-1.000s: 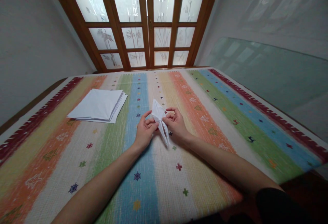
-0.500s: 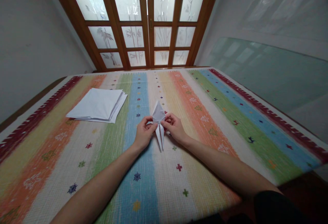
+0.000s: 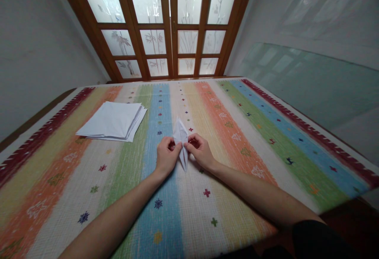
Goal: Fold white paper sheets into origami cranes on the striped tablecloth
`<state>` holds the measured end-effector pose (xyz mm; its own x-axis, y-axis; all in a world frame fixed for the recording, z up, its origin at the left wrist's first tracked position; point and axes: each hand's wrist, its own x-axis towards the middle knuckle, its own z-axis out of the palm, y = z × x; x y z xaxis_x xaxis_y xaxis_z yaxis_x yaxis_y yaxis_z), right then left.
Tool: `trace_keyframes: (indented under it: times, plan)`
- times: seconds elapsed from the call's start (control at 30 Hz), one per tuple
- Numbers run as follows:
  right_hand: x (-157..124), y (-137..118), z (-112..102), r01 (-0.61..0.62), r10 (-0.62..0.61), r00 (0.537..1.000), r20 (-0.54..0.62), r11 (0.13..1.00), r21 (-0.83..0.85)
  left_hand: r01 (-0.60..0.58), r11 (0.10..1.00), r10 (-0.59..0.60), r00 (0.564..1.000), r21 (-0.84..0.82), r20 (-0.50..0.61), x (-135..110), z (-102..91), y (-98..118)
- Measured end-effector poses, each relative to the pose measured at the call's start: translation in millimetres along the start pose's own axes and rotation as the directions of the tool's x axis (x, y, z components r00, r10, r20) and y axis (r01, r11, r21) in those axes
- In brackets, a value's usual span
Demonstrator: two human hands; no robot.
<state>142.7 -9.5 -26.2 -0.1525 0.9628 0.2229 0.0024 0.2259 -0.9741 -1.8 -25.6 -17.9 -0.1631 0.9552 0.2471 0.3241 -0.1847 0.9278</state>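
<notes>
A folded piece of white paper (image 3: 180, 131), long and pointed at both ends, is between my two hands over the middle of the striped cloth. My left hand (image 3: 167, 153) pinches its left side, thumb on top near the paper's waist. From the other side my right hand (image 3: 200, 151) grips the right edge with thumb and bent fingers. One tip points away from me, and the narrower lower tip points toward me. Fingertips hide part of the paper's middle.
A stack of white paper sheets (image 3: 109, 121) lies to the left on the striped tablecloth (image 3: 124, 196). Beyond the table's far edge stand wooden doors (image 3: 172, 34) with frosted panes. A glass panel (image 3: 310, 89) leans along the right wall.
The two lower points, which showed a gap between them, now look like one narrow tip. The paper's upper part has shifted slightly left, and my thumbs have come closer together.
</notes>
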Motion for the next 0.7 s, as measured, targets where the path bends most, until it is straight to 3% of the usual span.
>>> trace_keyframes:
  times: [0.13, 0.3, 0.47, 0.57, 0.7]
  plan:
    - [-0.1, -2.8, 0.7, 0.067, -0.077, 0.994, -0.072, 0.988, -0.139, -0.015, 1.000, 0.013, 0.998, 0.017, 0.063, -4.9, 0.6, 6.5]
    - [-3.8, -12.1, 4.4, 0.177, -0.236, 0.961, -0.141, 0.923, -0.341, -0.006, 1.000, 0.007, 1.000, -0.012, 0.008, -7.4, 2.2, 7.1]
    - [-11.5, -14.5, 7.4, 0.258, -0.281, 0.960, -0.012, 0.895, -0.364, 0.008, 0.999, -0.010, 0.999, -0.038, -0.052, -5.7, 2.3, 1.0]
    - [-12.4, -13.1, 5.5, 0.357, -0.357, 0.932, 0.070, 0.861, -0.362, 0.040, 0.992, -0.042, 0.999, -0.120, -0.014, -4.6, 1.8, -1.2]
    - [-10.4, -12.0, 3.3, 0.361, -0.371, 0.928, 0.041, 0.864, -0.351, 0.037, 0.985, -0.029, 0.998, -0.167, 0.049, -5.7, 1.5, 0.8]
